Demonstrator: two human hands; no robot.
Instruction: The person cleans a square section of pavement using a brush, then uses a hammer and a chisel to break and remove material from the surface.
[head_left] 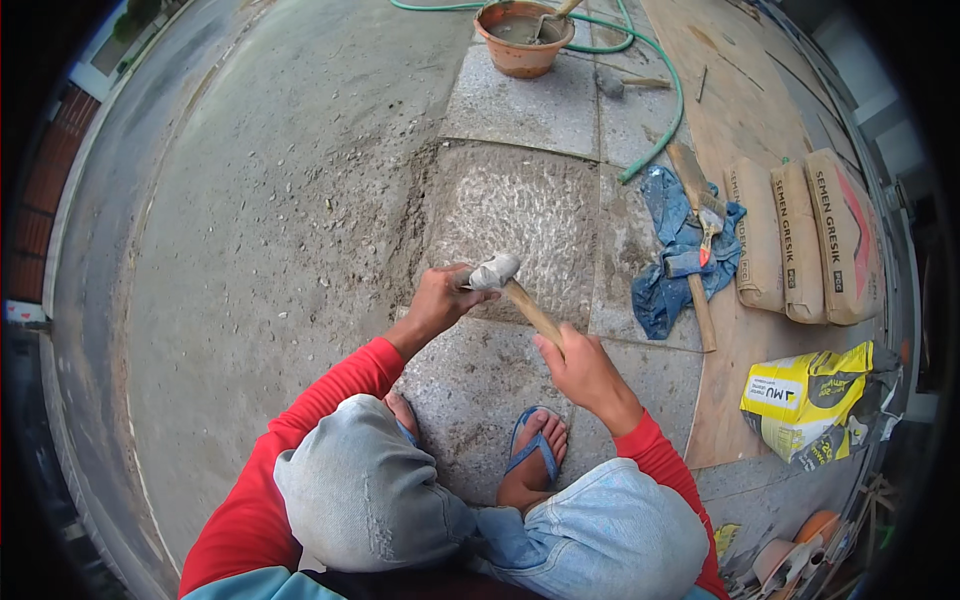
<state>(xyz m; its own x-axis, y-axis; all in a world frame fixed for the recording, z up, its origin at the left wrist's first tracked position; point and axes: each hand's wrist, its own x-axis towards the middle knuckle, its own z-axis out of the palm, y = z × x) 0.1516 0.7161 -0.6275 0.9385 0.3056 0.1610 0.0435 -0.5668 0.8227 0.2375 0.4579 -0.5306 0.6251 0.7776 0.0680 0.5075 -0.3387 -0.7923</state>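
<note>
A: Hands?
B: Right hand closed round the wooden handle of one hammer. Left hand closed on a chisel (mostly hidden by the fingers), right by the hammer head.
A: Where?
B: Over the one roughened stone slab in the pavement, just ahead of the person's feet.
A: Around it?
B: Three cement sacks side by side, one yellow bag, one orange bucket, one green hose, one blue cloth.

Soft even daylight; fisheye-bent, dark rim
</note>
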